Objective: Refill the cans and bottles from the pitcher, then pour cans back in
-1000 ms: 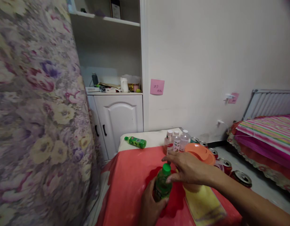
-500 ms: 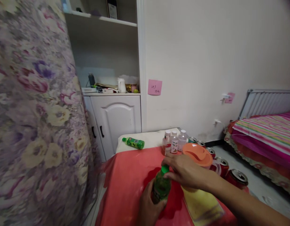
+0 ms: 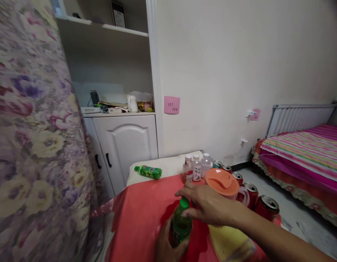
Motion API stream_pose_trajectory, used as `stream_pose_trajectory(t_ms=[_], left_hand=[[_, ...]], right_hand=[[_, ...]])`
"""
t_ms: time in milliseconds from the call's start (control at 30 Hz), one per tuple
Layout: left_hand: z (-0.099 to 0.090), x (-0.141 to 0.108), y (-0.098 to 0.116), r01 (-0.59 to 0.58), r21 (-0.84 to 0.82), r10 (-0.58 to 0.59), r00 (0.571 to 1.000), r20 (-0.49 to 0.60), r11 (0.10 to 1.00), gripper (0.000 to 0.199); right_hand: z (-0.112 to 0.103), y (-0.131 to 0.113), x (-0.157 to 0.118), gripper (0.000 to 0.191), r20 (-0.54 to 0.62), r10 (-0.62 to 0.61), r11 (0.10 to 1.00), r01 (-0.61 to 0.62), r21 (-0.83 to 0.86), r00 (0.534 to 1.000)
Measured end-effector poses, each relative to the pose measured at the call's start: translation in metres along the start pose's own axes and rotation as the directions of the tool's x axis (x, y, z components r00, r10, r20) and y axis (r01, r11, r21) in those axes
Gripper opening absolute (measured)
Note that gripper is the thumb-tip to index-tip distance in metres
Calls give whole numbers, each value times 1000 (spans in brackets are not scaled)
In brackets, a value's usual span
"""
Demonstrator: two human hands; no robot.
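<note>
Over the surface (image 3: 141, 214), the left hand (image 3: 169, 242) is clasping the green bottle (image 3: 182, 225), probably light and squeezable, sensibly round its body, while the right hand (image 3: 209, 203) is bracketing the cap (image 3: 184, 202), grip unclear.

Left hand (image 3: 169, 243) is wrapped around the body of a green bottle (image 3: 181, 228); right hand (image 3: 203, 203) is at its green cap (image 3: 184, 203), contact unconfirmed. A second green bottle (image 3: 149, 172) lies on its side beyond. Three white-capped clear bottles (image 3: 196, 171) stand near an orange-lidded pitcher (image 3: 222, 181), drink cans (image 3: 266, 209) to its right. Yellow cloth (image 3: 230, 245) lies on red tablecloth (image 3: 141, 214).
</note>
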State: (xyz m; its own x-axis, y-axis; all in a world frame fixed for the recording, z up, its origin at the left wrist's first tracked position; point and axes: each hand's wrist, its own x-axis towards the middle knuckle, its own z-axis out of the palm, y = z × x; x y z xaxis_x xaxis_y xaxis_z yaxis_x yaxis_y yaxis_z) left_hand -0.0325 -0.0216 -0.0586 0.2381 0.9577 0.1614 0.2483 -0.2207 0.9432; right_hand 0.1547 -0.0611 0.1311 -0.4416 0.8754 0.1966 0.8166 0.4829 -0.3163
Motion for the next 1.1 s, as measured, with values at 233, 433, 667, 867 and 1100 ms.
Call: stream_pose_trajectory(t_ms=[233, 433, 667, 867, 1100], left_hand=[[3, 1, -4, -17, 40, 18, 999, -33, 999, 63], [2, 1, -1, -19, 9, 20, 998, -59, 1000, 60], [9, 1, -12, -10, 41, 14, 996, -84, 999, 63], [13, 3, -35, -32, 83, 41, 993, -111, 996, 67], [8, 6, -27, -40, 62, 44, 997, -63, 997, 68]], right_hand=[[9, 6, 4, 13, -1, -17, 1000, 17, 9, 1000], [10, 2, 7, 13, 20, 27, 1000, -27, -5, 999], [9, 0, 5, 12, 56, 51, 999, -50, -21, 997], [4, 8, 3, 17, 102, -17, 998, 22, -51, 995], [-8, 8, 19, 24, 141, -58, 986, 78, -146, 988]])
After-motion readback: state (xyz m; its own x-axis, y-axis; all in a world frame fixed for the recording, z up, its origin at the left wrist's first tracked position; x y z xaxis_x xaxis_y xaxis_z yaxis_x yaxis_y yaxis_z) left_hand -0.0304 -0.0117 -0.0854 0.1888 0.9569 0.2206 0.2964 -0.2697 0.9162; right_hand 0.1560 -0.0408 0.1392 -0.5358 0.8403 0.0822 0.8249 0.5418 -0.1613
